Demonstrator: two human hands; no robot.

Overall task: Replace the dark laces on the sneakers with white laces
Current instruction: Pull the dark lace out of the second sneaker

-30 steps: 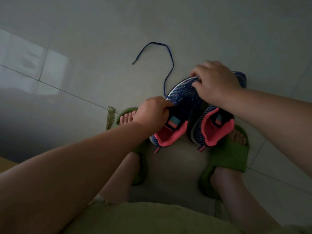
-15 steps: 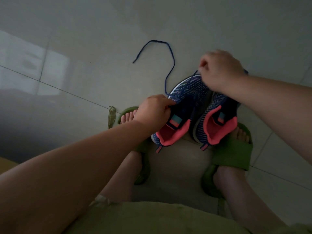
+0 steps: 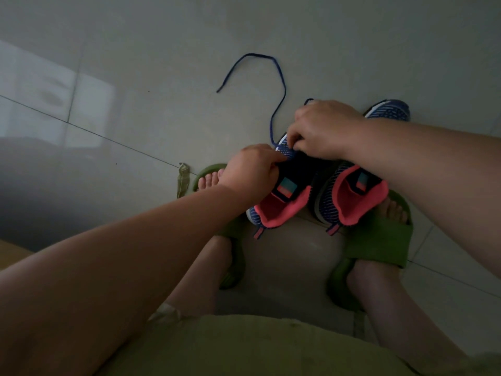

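A small crumpled olive-green scrap (image 3: 182, 178) lies on the pale grey tiled floor (image 3: 135, 77), well left of the pair of blue knit sneakers with coral-pink linings. Just right of the scrap, a foot in a green rubber slide sandal (image 3: 208, 169) shows its toes beside the left sneaker (image 3: 282, 202). The left hand (image 3: 250, 172) grips that sneaker at its near-side upper edge, fingers curled over the dark tongue area. Beyond the sneakers, a thin dark blue shoelace (image 3: 282, 85) lies on the floor in a loose hook shape, its one end running down to the left sneaker's toe end. The right hand (image 3: 322, 131) is over the left sneaker's front, fingers bent and pinching at the lace there; another bit of lace loops up above its knuckles. The right sneaker (image 3: 352, 196) stands touching the left one, its toe (image 3: 390, 111) showing beyond the right forearm. A second green slide sandal (image 3: 379, 245) sits just right of the pair.
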